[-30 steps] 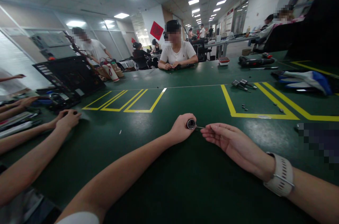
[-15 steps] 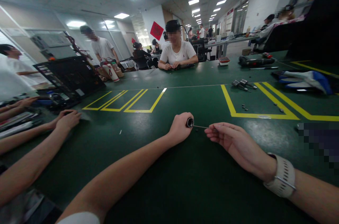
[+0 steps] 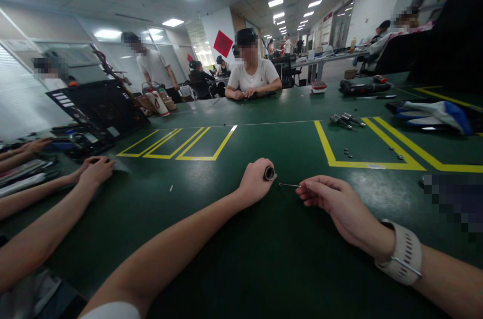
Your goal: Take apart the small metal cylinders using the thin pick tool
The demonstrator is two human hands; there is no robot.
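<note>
My left hand [image 3: 255, 182] is wrapped round a dark cylindrical part [image 3: 269, 173] with a metal ring at its open end, which faces me and to the right. Most of that part is hidden by my fingers. In my right hand [image 3: 324, 195] a thin metal rod [image 3: 290, 185] is pinched between thumb and fingers. Its tip points left and lies just below and right of the cylindrical part, apart from it. At the rod's tip is a small dark spot, perhaps a small nut on the table; I cannot tell whether they touch.
Yellow tape frames mark the green table [image 3: 211, 198]. Several small metal pieces [image 3: 347, 152] and some metal parts with shafts [image 3: 345, 120] lie at the right. Beyond are gloves [image 3: 433, 113] and a black tool [image 3: 364, 86]. A co-worker's hands [image 3: 94, 170] rest at the left; another person sits opposite.
The rod's tip has come away from the mouth of the cylindrical part and dropped lower, towards the table. My left hand has shifted very slightly and keeps its hold.
</note>
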